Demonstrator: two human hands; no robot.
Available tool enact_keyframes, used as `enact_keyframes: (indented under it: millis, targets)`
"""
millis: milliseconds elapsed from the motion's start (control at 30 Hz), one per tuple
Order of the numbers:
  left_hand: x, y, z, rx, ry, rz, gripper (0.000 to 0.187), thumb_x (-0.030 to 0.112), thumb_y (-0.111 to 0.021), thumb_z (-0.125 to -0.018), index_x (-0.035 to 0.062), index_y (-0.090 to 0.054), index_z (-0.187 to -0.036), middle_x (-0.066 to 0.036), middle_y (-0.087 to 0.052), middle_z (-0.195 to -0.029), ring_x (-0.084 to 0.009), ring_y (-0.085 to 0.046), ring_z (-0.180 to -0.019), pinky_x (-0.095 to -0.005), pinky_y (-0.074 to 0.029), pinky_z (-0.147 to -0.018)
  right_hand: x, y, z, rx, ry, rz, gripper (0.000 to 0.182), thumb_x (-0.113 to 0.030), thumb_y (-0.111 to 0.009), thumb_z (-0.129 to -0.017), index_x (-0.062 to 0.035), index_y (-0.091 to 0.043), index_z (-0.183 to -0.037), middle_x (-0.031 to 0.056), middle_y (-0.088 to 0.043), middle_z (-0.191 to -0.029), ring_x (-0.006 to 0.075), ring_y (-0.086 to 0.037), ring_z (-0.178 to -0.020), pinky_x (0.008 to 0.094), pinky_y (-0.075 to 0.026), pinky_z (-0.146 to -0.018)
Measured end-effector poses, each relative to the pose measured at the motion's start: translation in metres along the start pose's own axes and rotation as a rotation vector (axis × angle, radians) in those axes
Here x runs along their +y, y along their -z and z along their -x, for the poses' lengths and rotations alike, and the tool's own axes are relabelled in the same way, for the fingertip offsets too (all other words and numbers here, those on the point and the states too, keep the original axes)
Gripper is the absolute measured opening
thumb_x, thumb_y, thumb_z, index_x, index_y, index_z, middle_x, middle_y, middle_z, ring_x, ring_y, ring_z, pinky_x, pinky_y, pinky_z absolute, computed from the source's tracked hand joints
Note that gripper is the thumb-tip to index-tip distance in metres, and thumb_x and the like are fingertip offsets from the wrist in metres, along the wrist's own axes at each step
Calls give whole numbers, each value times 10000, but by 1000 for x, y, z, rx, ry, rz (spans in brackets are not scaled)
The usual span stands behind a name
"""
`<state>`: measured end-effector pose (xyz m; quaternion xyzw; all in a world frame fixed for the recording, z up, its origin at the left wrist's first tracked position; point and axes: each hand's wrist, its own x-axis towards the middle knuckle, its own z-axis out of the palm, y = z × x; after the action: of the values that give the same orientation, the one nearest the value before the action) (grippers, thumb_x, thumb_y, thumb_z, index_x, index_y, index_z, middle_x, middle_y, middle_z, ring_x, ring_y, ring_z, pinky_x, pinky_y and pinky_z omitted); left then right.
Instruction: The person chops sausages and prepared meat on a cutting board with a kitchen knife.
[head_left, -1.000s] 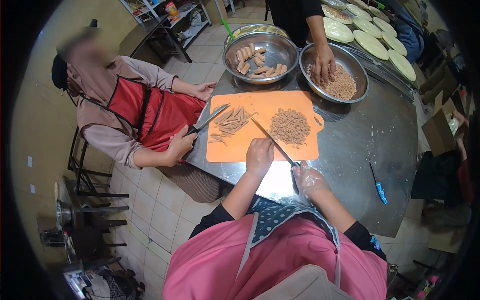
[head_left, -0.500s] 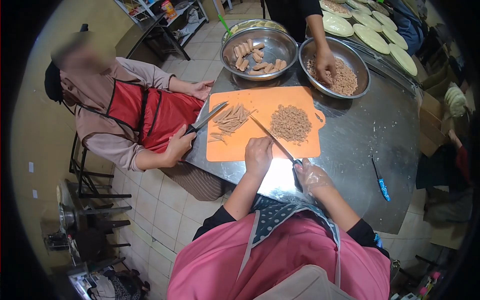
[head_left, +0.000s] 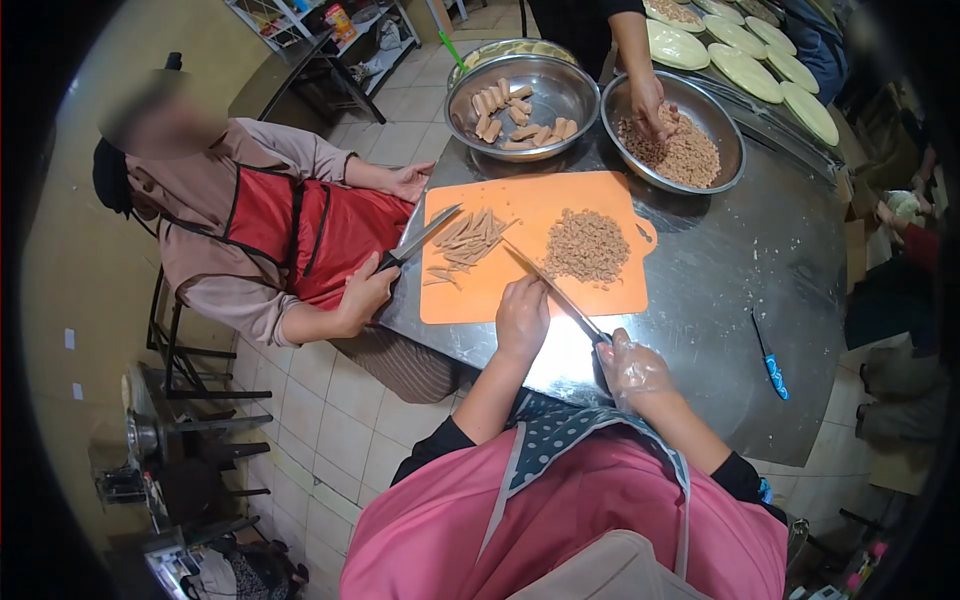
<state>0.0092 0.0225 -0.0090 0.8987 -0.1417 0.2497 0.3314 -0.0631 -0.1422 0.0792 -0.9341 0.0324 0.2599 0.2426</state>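
Observation:
My right hand (head_left: 638,370), in a clear plastic glove, grips the dark handle of a kitchen knife (head_left: 552,283). Its blade slants up and left over the orange cutting board (head_left: 510,300). Beside the blade, at the board's near edge, is my bare left hand (head_left: 523,315); its fingers are curled together, and anything between them is hidden. Finely diced brown sausage-like food (head_left: 588,246) is heaped to the right of the blade. Thin strips of the same food (head_left: 474,238) lie to its left.
A co-worker at left holds another knife (head_left: 432,230) over the board's edge. Another person's hand (head_left: 648,112) is in a bowl of diced food (head_left: 735,140). A steel bowl (head_left: 455,125) holds sausage pieces. A blue-handled knife (head_left: 775,375) lies at right; green plates (head_left: 745,75) stand behind.
The view has shifted slightly, moving the scene a little to the right. The other person's hand has lifted and turned within the bowl. My hands and knife keep nearly the same pose.

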Motion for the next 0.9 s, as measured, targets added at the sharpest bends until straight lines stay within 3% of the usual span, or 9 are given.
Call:
enact_keyframes:
  millis: [533, 900]
  targets:
    - [4, 6, -3, -55, 62, -50, 35, 41, -608, -704, 22, -580, -695, -126, -588, -685, -300, -557, -692, -374, -453, -632, 1, -10, -1, -53, -67, 58, 405, -347, -313, -907, 17, -459, -1010, 276, -593, -824, 422, -585, -808, 484, -444, -756]
    - [4, 10, 1, -51, 64, -27, 49, 26, -627, -700, 11, -583, -715, -124, -585, -759, -301, -553, -737, -368, -447, -656, 2, -8, 4, -9, -15, 52, 391, -344, -323, -905, 15, -459, -981, 266, -598, -803, 422, -585, -790, 483, -446, -732]
